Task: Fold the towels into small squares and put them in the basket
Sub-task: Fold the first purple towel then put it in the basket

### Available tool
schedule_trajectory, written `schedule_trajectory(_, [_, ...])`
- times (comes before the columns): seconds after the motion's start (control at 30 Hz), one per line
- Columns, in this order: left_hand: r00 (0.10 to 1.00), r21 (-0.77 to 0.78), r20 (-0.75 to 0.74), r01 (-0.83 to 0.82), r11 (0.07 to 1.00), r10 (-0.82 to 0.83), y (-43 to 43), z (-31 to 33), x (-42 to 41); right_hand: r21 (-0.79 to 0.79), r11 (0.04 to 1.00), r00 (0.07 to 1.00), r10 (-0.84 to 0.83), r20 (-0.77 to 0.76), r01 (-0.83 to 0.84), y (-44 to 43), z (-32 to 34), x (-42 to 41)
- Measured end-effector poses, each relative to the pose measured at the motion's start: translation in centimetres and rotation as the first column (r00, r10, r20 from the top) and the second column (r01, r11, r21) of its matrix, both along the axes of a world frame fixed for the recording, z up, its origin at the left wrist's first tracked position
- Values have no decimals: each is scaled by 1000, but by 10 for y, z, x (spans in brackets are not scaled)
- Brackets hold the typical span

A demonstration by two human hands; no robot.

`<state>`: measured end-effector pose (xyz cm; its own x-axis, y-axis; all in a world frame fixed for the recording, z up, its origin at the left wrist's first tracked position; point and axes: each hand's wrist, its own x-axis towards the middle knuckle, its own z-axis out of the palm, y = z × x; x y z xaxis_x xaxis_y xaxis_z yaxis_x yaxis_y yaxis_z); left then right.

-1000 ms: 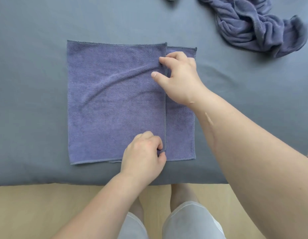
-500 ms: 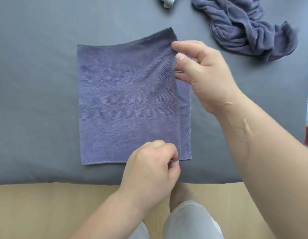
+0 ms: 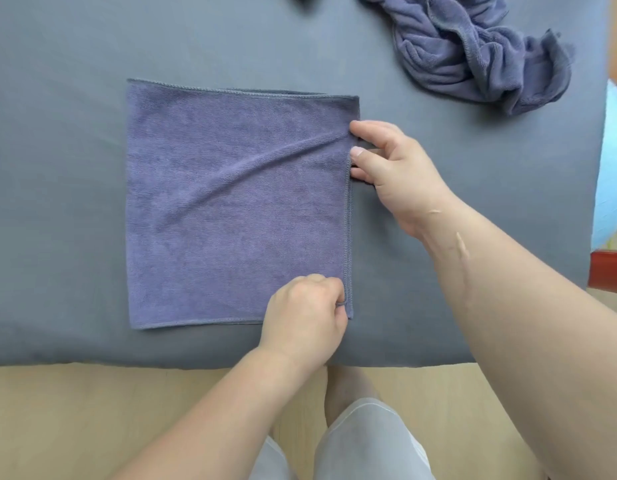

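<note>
A purple-grey folded towel (image 3: pixel 231 209) lies flat as a near square in the middle of the grey surface (image 3: pixel 58 237), its two layers meeting along the right edge. A diagonal crease runs across it from its middle towards 2 o'clock.

The left hand (image 3: pixel 305 313) is curled at the towel's 5 o'clock corner, fingertips pinching the hem there. The right hand (image 3: pixel 393 168) sits at the towel's 3 o'clock edge, thumb and forefinger nipping the top layer where the crease ends, its other fingers loosely bent beside the cloth.

At 1 o'clock from the folded towel, well apart from it, a crumpled towel (image 3: pixel 473 53) of the same colour lies in a heap.

At 6 o'clock, beyond the surface's near edge, are the wooden floor (image 3: pixel 75 410) and the person's pale grey trousers (image 3: pixel 366 445).
</note>
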<state>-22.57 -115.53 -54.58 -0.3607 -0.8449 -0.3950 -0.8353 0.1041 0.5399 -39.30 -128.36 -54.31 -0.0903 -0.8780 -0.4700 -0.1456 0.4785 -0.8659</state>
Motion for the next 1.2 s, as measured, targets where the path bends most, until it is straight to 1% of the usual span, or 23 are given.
schedule_trajectory(0.07, [999, -6, -39, -13, 1000, 13, -1, 8, 2, -26, 1000, 1000, -4, 14, 4, 1, 4, -1])
schedule_trajectory(0.17, [994, -41, -110, -28, 999, 23, -2, 25, 3, -111, 994, 1000, -14, -4, 13, 0, 12, -4])
schedule_trajectory(0.23, [992, -60, -127, -30, 998, 22, -1, 31, 2, -147, 989, 999, -34, -15, 31, -1, 15, -6])
schedule_trajectory(0.33, [994, -59, -110, -8, 998, 1, 3, 26, -5, -122, 990, 996, -75, -49, 68, 1, 11, -7])
schedule_trajectory(0.4, [997, -56, -77, 15, 998, -19, 7, 15, -9, -80, 995, 991, -62, -116, 53, 3, 5, -8])
schedule_trajectory(0.53, [998, 2, -19, 54, 999, -54, 12, -5, -8, -33, 997, 956, 56, -287, -68, 10, -1, -5])
schedule_trajectory(0.57, [998, 2, -19, 55, 998, -55, 12, -5, -8, -45, 993, 934, 88, -347, -110, 13, -1, -3])
schedule_trajectory(0.6, [998, -16, -35, 46, 999, -47, 13, -3, -8, -69, 985, 889, 114, -443, -160, 16, -1, 0])
schedule_trajectory(0.67, [996, -105, -87, -20, 994, 10, 8, 7, -5, -109, 957, 731, 129, -670, -269, 22, 0, 9])
schedule_trajectory(0.7, [993, -167, -106, -68, 984, 51, 2, 12, 0, -114, 944, 658, 127, -742, -310, 25, 2, 17])
schedule_trajectory(0.8, [978, -350, -113, -205, 914, 176, -29, 17, 27, -94, 892, 534, 178, -827, -442, 32, 4, 48])
schedule_trajectory(0.87, [963, -410, -61, -264, 873, 263, -55, 15, 52, -39, 856, 466, 242, -851, -516, 37, 0, 69])
schedule_trajectory(0.9, [958, -428, -22, -268, 863, 287, -68, 13, 63, -14, 846, 440, 263, -859, -533, 40, -2, 78])
schedule_trajectory(0.97, [963, -413, 96, -193, 890, 253, -94, 7, 80, 30, 837, 388, 285, -877, -546, 45, -9, 92])
schedule_trajectory(1.07, [956, -257, 289, 22, 966, 56, -132, -6, 96, 109, 843, 329, 321, -888, -527, 52, -25, 94])
schedule_trajectory(1.13, [923, -190, 382, 125, 974, -44, -151, -19, 106, 168, 841, 279, 349, -895, -514, 55, -33, 89])
schedule_trajectory(1.2, [896, -185, 437, 178, 967, -81, -163, -28, 118, 199, 830, 240, 367, -899, -521, 56, -37, 86])
